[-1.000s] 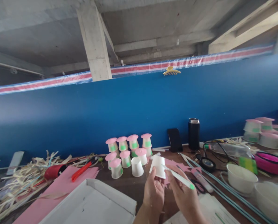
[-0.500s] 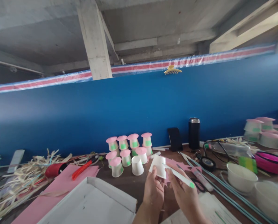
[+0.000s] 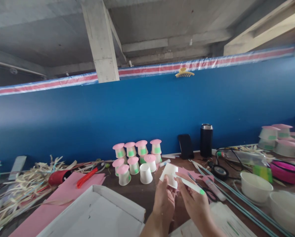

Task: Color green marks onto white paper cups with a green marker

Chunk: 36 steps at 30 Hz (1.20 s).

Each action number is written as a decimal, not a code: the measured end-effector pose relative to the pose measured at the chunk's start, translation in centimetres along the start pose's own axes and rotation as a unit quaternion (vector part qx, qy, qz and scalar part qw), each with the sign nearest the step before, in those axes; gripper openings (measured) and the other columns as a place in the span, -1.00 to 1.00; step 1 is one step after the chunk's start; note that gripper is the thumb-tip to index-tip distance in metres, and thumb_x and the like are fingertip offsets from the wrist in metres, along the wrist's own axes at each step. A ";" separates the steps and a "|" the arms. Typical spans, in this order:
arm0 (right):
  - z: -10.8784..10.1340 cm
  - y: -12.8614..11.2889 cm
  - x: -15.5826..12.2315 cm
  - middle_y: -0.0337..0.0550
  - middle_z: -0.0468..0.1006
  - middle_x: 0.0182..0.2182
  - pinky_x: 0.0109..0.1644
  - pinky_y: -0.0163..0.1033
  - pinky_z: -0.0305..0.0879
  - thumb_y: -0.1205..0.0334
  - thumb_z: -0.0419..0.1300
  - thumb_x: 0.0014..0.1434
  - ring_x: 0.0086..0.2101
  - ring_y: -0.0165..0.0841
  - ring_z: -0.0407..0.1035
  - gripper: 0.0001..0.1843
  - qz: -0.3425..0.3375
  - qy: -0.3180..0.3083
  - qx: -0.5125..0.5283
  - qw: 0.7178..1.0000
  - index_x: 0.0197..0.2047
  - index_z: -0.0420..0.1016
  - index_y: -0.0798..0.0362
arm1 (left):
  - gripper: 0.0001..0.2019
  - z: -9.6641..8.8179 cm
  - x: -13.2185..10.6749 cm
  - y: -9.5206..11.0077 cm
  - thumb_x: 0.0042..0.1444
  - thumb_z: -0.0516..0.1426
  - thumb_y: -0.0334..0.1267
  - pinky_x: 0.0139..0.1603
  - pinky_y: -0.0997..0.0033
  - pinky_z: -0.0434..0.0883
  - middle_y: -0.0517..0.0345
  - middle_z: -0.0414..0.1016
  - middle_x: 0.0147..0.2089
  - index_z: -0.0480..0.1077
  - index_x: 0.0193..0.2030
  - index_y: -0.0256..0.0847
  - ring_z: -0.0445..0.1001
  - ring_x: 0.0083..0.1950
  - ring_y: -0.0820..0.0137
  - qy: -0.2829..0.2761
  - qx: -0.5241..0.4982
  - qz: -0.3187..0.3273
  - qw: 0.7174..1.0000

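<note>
Left hand grips the paper cup, right hand pinches the glue stick against it — gluing step, seemingly; next calls for steady strokes.

Table: brown, cluttered
Left: straw strips, pink paper, white tray
Middle: pink-topped cups, plain cup
Back: black flask, phone
Right: white bowls

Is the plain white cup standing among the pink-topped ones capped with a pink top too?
No. That plain white cup stands upside down with a bare white base, while the pink-topped cups beside it each carry a pink disc.
</note>
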State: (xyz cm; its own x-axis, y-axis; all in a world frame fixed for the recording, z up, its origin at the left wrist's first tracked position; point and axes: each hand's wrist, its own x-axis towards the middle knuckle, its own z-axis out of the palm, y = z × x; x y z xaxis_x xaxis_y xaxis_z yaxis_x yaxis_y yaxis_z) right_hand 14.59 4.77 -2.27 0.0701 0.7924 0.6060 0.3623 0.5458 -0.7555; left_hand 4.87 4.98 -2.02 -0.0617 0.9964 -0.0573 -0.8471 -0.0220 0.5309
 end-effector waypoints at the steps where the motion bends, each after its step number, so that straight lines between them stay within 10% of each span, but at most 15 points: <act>1: 0.0 0.0 0.0 -0.02 0.58 -0.17 -0.05 -0.22 0.38 -0.02 0.06 0.18 -0.14 -0.22 0.45 -0.59 -0.004 0.002 -0.004 1.000 -0.07 0.51 0.06 | -0.69 0.0 0.0 0.0 0.01 0.20 -0.25 -0.13 0.43 0.40 0.01 0.55 -0.15 0.40 -0.08 -0.25 0.51 -0.13 0.34 -0.009 0.002 0.003 1.000; 36: 0.0 0.5 0.0 0.00 0.55 -0.09 -0.10 -0.25 0.42 0.04 0.10 0.17 -0.16 -0.25 0.47 -0.62 -0.008 0.007 -0.020 1.000 -0.05 0.49 0.08 | -0.66 -0.5 0.3 -0.6 0.05 0.16 -0.20 0.06 0.28 0.28 -0.05 0.50 -0.04 0.40 -0.02 -0.23 0.42 0.05 0.23 -0.076 0.050 0.043 0.995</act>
State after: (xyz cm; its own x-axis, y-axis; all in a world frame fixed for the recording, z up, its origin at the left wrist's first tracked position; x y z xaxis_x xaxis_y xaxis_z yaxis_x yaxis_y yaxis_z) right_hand 14.76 5.03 -2.67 0.0776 0.7796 0.6214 0.4003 0.5465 -0.7356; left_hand 5.15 5.26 -2.76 -0.0454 0.9922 0.1159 -0.7847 -0.1072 0.6105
